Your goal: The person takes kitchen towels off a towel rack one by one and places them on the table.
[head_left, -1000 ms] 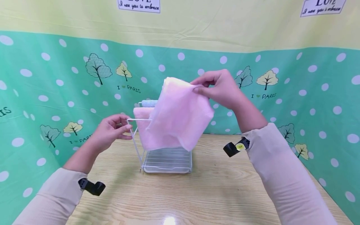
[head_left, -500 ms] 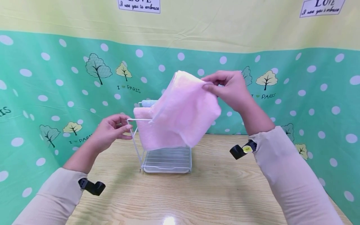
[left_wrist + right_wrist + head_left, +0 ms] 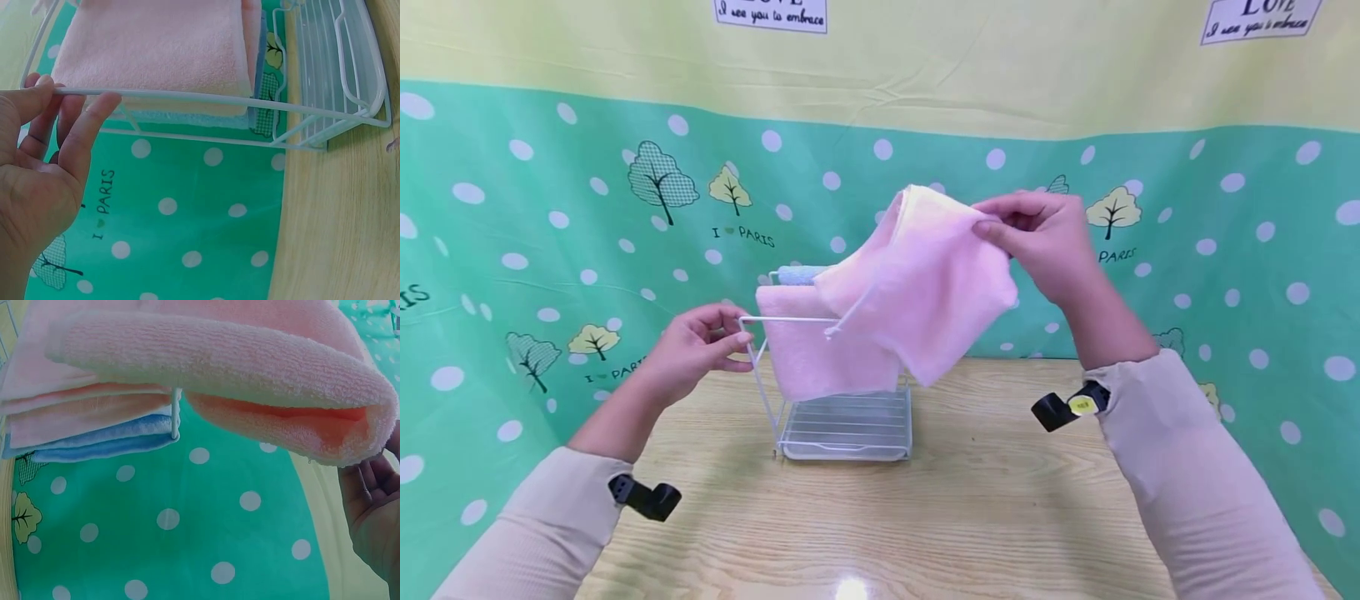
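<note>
My left hand (image 3: 700, 350) pinches the upper left corner of a white wire rack (image 3: 790, 319) between thumb and fingers. Up at the right, my right hand (image 3: 1041, 242) pinches the edge of a pink towel (image 3: 947, 275), which hangs folded over in the air, partly in front of the rack's right end. A second pink towel (image 3: 827, 358) is draped on a bar of the rack. Behind it a light blue towel (image 3: 797, 274) hangs on another bar. In the right wrist view the held pink towel (image 3: 250, 362) covers much of the rack.
The rack's base holds a pale tray (image 3: 846, 429) under wires, on a wooden table (image 3: 970, 500). A green polka-dot curtain (image 3: 647, 250) surrounds the table at the back and sides.
My right hand has moved right, drawing the held pink towel rightward and uncovering more of the rack's front bar and the draped pink towel. My left hand has stayed on the rack.
</note>
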Demonstrator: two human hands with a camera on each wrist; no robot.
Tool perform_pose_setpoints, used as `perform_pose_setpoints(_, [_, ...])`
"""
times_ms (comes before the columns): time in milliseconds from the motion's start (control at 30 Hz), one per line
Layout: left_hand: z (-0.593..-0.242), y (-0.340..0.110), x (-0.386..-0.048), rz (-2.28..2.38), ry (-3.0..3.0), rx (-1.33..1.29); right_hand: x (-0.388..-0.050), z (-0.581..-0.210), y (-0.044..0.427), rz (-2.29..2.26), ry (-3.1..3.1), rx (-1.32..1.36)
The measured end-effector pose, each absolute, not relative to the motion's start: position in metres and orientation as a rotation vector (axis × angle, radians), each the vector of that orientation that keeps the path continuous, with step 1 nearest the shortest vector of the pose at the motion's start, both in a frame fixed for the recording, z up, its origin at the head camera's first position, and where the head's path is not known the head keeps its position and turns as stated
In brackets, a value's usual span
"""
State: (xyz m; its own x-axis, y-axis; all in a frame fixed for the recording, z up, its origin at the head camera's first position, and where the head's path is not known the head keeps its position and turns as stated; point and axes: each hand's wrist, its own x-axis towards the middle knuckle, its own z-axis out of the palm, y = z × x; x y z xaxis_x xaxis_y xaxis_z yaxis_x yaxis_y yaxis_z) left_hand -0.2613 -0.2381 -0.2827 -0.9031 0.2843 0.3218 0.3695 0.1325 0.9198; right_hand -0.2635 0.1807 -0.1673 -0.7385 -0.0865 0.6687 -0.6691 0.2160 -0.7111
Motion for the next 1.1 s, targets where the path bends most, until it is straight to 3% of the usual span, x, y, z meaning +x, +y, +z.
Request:
perform_pose_setpoints(767, [-0.282,-0.239,-0.261,-1.899,-2.321,-0.655,-0.257,-0.165,0.226,1.822,-1.729,0.554])
perform_pose_setpoints(1100, [-0.283,-0.239,-0.262,-1.948,-2.289,-0.659,-0.256,-0.174,0.245,1.650,-1.954,0.403])
